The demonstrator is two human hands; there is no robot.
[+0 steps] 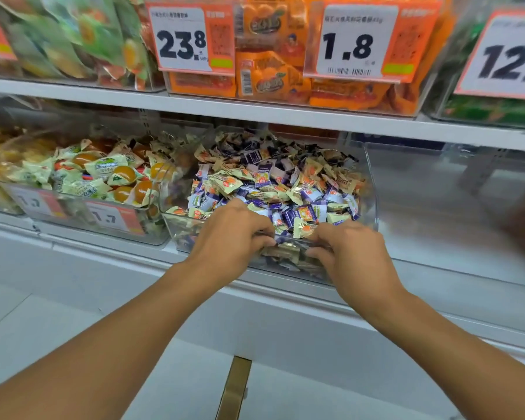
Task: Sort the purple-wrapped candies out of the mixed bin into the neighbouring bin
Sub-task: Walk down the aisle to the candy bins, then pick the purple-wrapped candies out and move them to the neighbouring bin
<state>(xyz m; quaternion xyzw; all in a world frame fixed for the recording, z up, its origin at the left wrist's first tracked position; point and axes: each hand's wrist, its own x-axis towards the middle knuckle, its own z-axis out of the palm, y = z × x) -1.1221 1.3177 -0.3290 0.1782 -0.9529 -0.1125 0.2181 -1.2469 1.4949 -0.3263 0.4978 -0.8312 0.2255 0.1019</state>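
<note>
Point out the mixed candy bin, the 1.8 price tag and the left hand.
mixed candy bin [369, 165]: head view, clear right wall.
1.8 price tag [350, 45]: head view, printed digits.
left hand [229, 234]: head view, back of hand.

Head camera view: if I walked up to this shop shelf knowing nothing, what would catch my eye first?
Probably the clear mixed bin at centre, heaped with purple-wrapped candies and beige ones. Both hands grip its front rim, the left hand and right hand side by side, fingers curled over the edge. Above, big price tags reading 23.8 and 1.8 hang before orange snack packs.
</note>
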